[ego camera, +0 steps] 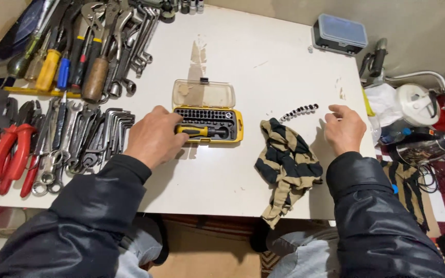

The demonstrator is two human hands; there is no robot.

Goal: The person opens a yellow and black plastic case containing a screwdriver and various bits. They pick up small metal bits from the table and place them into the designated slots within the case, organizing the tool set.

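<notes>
Now left hand (153,135) touching yellow driver (202,131); right hand (344,128) well apart.

Left hand (154,135) curled, right hand (344,128) open

The left hand (153,136) hides the yellow screwdriver's (202,131) handle end; the bits (204,114) are too small to tell.

Yellow bit case (208,123) w/ clear lid, black insert and a yellow-black screwdriver (202,131) in it, on a white table (263,56). Just right of case: rag (287,164) in black and tan stripes, plus a row of dark sockets (298,111). Left of case: red-handled pliers (6,154), grey hex keys (117,126); both sleeves black.
</notes>
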